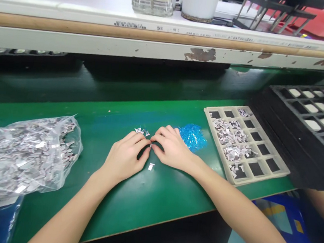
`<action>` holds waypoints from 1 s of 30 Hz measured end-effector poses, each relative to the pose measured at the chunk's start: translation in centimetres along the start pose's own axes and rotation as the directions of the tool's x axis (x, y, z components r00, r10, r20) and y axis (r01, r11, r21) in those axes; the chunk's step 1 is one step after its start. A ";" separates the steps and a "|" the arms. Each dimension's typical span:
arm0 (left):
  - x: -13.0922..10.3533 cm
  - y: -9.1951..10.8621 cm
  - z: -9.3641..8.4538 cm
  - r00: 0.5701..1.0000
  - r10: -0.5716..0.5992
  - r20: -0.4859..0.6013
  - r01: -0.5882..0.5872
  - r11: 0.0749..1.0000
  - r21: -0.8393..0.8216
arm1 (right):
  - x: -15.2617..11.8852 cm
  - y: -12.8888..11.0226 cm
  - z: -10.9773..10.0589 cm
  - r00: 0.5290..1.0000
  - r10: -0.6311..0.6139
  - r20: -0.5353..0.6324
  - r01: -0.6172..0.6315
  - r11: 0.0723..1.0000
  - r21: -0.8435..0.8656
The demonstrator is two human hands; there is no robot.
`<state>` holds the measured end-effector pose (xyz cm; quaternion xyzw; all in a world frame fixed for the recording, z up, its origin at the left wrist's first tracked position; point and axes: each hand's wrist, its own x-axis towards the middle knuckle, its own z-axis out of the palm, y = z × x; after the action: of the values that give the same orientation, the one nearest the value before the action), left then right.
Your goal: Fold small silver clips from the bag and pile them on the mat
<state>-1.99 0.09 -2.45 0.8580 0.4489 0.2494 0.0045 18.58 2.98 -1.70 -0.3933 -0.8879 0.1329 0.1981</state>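
Observation:
My left hand [126, 154] and my right hand [171, 146] meet over the green mat, thumbs and forefingers pinched together. Between the fingertips is a tiny pale piece [150, 145], mostly hidden, whose kind I cannot make out. Just below the fingers a small silvery flat piece [151, 166] lies by itself. Several more small silvery pieces [141, 131] rest beyond my left fingers. A heap of shiny blue film bits [193, 137] sits right behind my right hand, partly covered by it.
At left lies a clear plastic bag [68, 157] full of silvery pieces. A beige compartment tray [279, 170] at right holds many of them. Behind it stands a black slotted tray [293, 101] with white items. A shelf [100, 46] crosses the back; another person's arm [323, 206] shows at far right.

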 end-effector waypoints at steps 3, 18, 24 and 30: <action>0.1 0.1 -0.2 0.999 0.045 0.001 -0.045 0.999 0.029 | 0.1 0.3 0.0 1.000 -0.016 0.006 0.016 1.000 -0.003; 0.2 -0.1 0.3 0.997 -0.021 -0.075 0.020 1.000 -0.022 | 0.2 1.0 -0.3 0.999 -0.003 -0.034 0.006 0.997 0.081; 0.2 0.2 0.1 0.999 -0.029 -0.022 0.027 0.996 -0.085 | 0.2 0.9 -0.1 1.000 -0.026 -0.011 0.027 0.999 0.027; 0.3 0.2 -0.4 0.998 -0.016 0.055 0.024 0.988 -0.151 | 0.1 1.0 -0.5 0.999 -0.027 -0.030 0.028 0.998 0.053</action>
<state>-1.85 0.12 -1.95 0.8572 0.4369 0.2594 0.0841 19.42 3.78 -1.65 -0.3775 -0.8864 0.1480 0.2234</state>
